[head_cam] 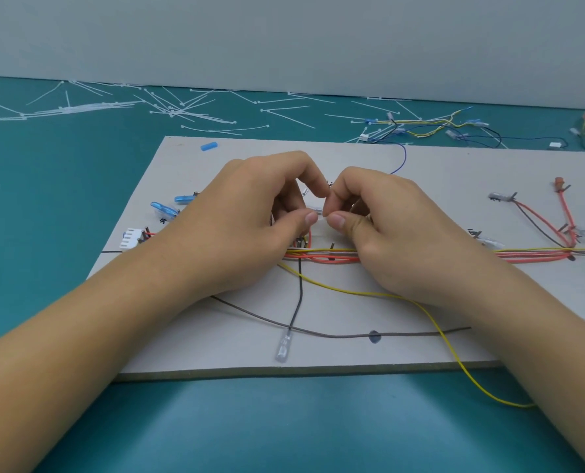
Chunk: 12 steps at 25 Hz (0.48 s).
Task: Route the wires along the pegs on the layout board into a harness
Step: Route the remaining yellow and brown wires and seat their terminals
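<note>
**Harness layout, mid-pinch**

Teal table (45,199) takes up most of the view, with a pale layout board (420,186) lying flat on it, near edge toward the person. Both forearms come in over that near edge.

The left hand (250,213) and right hand (383,220) meet over the middle of the board. Each one pinches thumb tip against forefinger tip, with the other fingers curled under. Between the two pinches sits a small clear piece (319,210). It's probably a terminal sleeve, but it's too small to say for sure.

The wires are on the board. A red-orange bundle (530,256) runs left to right under the hands and past a dark peg (332,246). A yellow wire (444,339) loops out of it, off the near edge and onto the table. A grey wire (335,335) lies loose across the near part of the board. A black wire (299,291) drops straight toward the person and crosses the grey one, ending in a clear terminal (282,349).

Along the far edge of the table there's a scatter of white cable ties (175,110), and a spare harness (431,126) off to the right. On the left side of the board there's a white connector (130,237), with blue terminals (163,209) just behind it. A tiny blue sleeve (209,146) lies near the far-left corner.
</note>
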Each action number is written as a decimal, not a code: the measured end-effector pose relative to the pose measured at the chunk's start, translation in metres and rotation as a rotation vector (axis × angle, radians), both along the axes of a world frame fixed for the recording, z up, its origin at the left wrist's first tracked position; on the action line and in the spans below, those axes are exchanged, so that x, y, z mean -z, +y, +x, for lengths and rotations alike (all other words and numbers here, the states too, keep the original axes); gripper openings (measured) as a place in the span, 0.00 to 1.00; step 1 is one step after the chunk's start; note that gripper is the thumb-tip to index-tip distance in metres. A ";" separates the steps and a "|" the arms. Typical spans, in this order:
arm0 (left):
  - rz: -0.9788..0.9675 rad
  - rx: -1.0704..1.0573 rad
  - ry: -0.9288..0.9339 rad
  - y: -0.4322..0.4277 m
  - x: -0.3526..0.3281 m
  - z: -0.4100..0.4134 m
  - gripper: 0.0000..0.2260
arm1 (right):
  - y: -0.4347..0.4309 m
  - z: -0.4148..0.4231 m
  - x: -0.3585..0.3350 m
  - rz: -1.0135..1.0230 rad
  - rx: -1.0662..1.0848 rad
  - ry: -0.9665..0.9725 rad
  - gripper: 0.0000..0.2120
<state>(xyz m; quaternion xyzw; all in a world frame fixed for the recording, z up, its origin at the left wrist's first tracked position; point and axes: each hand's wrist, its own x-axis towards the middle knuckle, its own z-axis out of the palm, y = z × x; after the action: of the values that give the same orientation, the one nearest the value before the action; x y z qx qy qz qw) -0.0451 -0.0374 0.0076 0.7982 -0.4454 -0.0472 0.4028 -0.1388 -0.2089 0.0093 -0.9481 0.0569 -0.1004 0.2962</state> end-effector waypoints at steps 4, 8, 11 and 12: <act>-0.004 -0.001 -0.001 -0.001 -0.001 -0.002 0.10 | 0.000 0.000 0.000 0.002 0.002 -0.004 0.06; -0.014 0.002 -0.004 0.000 -0.003 -0.003 0.10 | 0.002 -0.001 -0.001 -0.017 -0.006 0.011 0.05; -0.015 0.011 -0.013 0.000 -0.004 -0.004 0.10 | 0.005 -0.003 -0.003 -0.046 -0.041 0.049 0.06; -0.015 0.012 -0.019 0.000 -0.004 -0.004 0.10 | 0.005 -0.003 -0.003 -0.052 -0.053 0.054 0.07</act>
<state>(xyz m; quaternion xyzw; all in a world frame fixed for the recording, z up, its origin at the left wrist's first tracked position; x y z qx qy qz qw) -0.0492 -0.0376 0.0112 0.7929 -0.4543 -0.0386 0.4043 -0.1421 -0.2035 0.0126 -0.9591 0.0369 -0.0684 0.2722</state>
